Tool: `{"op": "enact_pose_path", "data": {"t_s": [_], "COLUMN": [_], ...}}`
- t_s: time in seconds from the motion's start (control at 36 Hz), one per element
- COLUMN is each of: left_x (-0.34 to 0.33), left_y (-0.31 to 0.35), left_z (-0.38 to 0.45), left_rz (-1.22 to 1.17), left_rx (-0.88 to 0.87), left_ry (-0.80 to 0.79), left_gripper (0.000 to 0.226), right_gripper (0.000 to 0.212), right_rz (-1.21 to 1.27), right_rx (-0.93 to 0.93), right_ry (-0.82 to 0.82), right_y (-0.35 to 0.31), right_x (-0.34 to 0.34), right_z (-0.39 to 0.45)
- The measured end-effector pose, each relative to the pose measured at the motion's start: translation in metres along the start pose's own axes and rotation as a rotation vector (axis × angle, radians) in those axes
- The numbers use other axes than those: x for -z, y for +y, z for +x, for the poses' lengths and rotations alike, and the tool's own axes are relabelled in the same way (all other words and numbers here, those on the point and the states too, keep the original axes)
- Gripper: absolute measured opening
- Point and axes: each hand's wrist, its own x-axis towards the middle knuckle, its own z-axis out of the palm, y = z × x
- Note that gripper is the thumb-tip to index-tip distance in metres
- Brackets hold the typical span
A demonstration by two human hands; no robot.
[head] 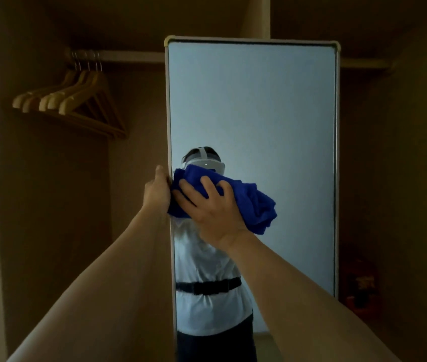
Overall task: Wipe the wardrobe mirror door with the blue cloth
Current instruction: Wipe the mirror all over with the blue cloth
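The wardrobe mirror door (254,105) stands upright in front of me, a tall pane in a pale frame. A bunched blue cloth (257,202) is pressed against the glass near its left edge, at mid height. My right hand (212,207) lies flat on the cloth with fingers spread over it. My left hand (156,190) grips the door's left frame edge, right beside the cloth. The glass reflects a person in a white shirt with a black belt and a headset.
Several wooden hangers (74,100) hang from a rail (118,57) in the open wardrobe bay at upper left. Dark wardrobe panels flank the door on both sides. A dim red object (362,283) sits low at the right.
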Motion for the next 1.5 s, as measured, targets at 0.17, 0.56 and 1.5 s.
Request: {"op": "enact_pose_path", "data": {"t_s": [0.17,0.56,1.5], "left_x": [0.001,0.002,-0.010], "left_y": [-0.010,-0.011,-0.017], "left_z": [-0.002,-0.009,-0.015], "left_rz": [0.059,0.105,0.285], "left_rx": [-0.092,-0.144,-0.262], "left_ry": [-0.002,0.025,0.246], "left_gripper": [0.042,0.050,0.048], "right_gripper": [0.054,0.072,0.087], "right_rz": [-0.036,0.049,0.068], "right_rx": [-0.024,-0.355,-0.648], "right_ry": [0.011,-0.099,-0.091], "right_y": [0.024,0.067,0.114], "right_x": [0.003,0.013,0.008], "right_z": [0.018,0.056,0.041]}}
